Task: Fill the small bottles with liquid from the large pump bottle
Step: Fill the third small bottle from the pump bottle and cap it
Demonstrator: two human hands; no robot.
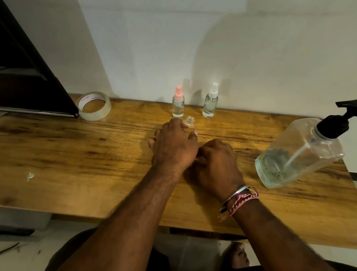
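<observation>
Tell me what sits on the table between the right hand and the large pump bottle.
Nothing: in the head view, only bare wooden table separates the right hand from the large pump bottle.

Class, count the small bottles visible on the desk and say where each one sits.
3. The pink-capped bottle and the white-capped bottle stand by the wall. An uncapped bottle, mostly hidden, is held in the left hand. None other shows, though the hands could hide one.

Grained wooden table (64, 153) (slight sheen), clear glossy pump bottle (297, 153)
</observation>
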